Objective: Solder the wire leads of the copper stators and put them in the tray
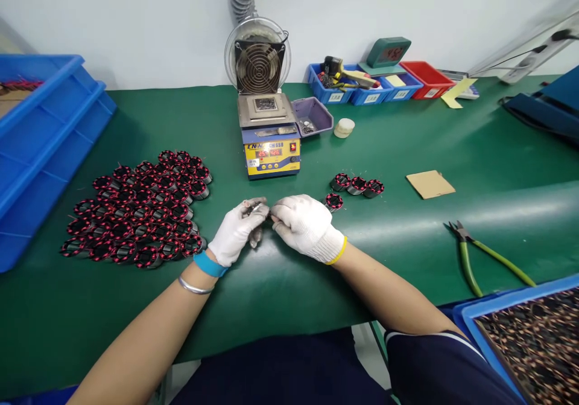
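My left hand (239, 229), in a white glove with a blue wristband, is closed around a small motor stator (256, 209). Only a dark and silvery bit of the stator shows between the fingers. Right beside it, my right hand (304, 225), gloved in white with a yellow cuff edge, pinches at the same spot with fingertips together. What those fingertips hold is hidden. To the left lies a large group of stators (140, 212) with black rings and red-pink windings. Several more stators (357, 185) sit to the right, beyond my right hand.
A yellow-blue solder pot (272, 157) stands ahead under a fan (260, 68), with a purple tray (319, 115) alongside. Green-handled cutters (470, 242) and a cardboard square (429, 184) lie right. Blue crates (45, 163) are left; a blue-rimmed bin (470, 314) is at lower right.
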`<action>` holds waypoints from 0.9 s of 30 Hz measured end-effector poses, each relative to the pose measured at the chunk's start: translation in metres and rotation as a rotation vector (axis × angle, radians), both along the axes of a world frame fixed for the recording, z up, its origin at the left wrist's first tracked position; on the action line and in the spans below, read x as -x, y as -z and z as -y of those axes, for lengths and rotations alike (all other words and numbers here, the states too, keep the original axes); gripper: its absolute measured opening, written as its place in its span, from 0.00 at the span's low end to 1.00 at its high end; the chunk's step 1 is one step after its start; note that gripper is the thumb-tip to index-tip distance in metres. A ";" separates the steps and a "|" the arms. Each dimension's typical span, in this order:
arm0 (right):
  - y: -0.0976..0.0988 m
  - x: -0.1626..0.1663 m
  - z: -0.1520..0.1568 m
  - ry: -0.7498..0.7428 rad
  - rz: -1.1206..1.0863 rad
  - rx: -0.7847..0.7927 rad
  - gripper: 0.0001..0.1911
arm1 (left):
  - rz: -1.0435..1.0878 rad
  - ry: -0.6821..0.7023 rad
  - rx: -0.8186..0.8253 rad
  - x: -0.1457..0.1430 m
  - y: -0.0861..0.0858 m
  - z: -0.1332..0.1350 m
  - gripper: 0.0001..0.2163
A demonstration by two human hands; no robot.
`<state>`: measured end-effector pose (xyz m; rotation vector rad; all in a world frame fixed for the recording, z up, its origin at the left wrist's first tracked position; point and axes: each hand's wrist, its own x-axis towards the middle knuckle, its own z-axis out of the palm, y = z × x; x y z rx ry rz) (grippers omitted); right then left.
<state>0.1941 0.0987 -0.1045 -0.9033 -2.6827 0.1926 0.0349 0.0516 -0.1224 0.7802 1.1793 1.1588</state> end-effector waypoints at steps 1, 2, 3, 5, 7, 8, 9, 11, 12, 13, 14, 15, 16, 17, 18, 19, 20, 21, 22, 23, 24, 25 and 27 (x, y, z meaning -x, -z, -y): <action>-0.002 -0.002 -0.002 -0.007 -0.035 0.039 0.11 | -0.043 0.021 0.015 0.001 0.000 0.000 0.26; -0.004 -0.005 -0.004 -0.006 -0.087 0.093 0.10 | -0.076 0.036 0.039 0.003 -0.001 -0.001 0.25; -0.005 -0.008 -0.007 0.009 -0.155 0.166 0.09 | -0.098 0.046 0.070 0.004 -0.002 -0.001 0.26; -0.007 -0.014 -0.015 0.077 -0.315 0.366 0.09 | -0.114 0.043 0.141 0.007 -0.005 -0.002 0.27; -0.008 -0.016 -0.023 0.135 -0.440 0.578 0.10 | -0.100 0.020 0.193 0.007 -0.009 -0.003 0.27; -0.009 -0.014 -0.026 0.131 -0.468 0.660 0.11 | -0.091 0.010 0.201 0.007 -0.009 -0.003 0.26; -0.011 -0.011 -0.029 0.101 -0.460 0.709 0.13 | -0.086 0.005 0.197 0.006 -0.009 -0.003 0.25; -0.015 -0.001 -0.029 0.004 -0.347 0.701 0.25 | -0.099 0.022 0.174 0.005 -0.007 -0.003 0.24; -0.019 0.005 -0.028 -0.040 -0.258 0.660 0.31 | -0.117 0.045 0.165 0.004 -0.004 -0.003 0.23; -0.023 0.011 -0.026 -0.070 -0.164 0.610 0.33 | -0.137 0.070 0.163 0.004 -0.002 -0.003 0.23; -0.027 0.016 -0.025 -0.090 -0.078 0.564 0.32 | -0.150 0.086 0.162 0.005 0.001 -0.003 0.23; -0.031 0.019 -0.024 -0.112 -0.011 0.532 0.29 | -0.152 0.088 0.157 0.006 0.003 -0.003 0.24; -0.035 0.022 -0.026 -0.127 0.024 0.517 0.25 | -0.145 0.072 0.149 0.008 0.005 -0.003 0.24; -0.037 0.023 -0.030 -0.130 0.023 0.510 0.21 | -0.123 0.041 0.144 0.009 0.006 -0.003 0.24; -0.040 0.024 -0.036 -0.114 -0.015 0.502 0.18 | -0.087 0.006 0.142 0.011 0.006 -0.004 0.26; -0.042 0.023 -0.047 -0.082 -0.081 0.493 0.15 | -0.042 -0.027 0.146 0.013 0.006 -0.005 0.27; -0.045 0.023 -0.060 -0.038 -0.166 0.483 0.14 | 0.000 -0.055 0.153 0.014 0.005 -0.006 0.30; -0.049 0.022 -0.075 0.014 -0.258 0.475 0.15 | 0.035 -0.069 0.162 0.015 0.004 -0.007 0.31; -0.054 0.023 -0.092 0.067 -0.338 0.461 0.16 | 0.057 -0.073 0.165 0.015 0.003 -0.008 0.33; -0.061 0.024 -0.109 0.121 -0.393 0.440 0.18 | 0.060 -0.071 0.159 0.015 0.002 -0.009 0.33; -0.069 0.026 -0.126 0.185 -0.422 0.408 0.19 | 0.041 -0.065 0.146 0.014 0.001 -0.010 0.33; -0.077 0.029 -0.142 0.258 -0.429 0.357 0.19 | 0.010 -0.060 0.128 0.012 0.001 -0.010 0.33; -0.093 0.038 -0.167 0.393 -0.399 0.244 0.20 | -0.056 -0.053 0.087 0.009 0.002 -0.009 0.32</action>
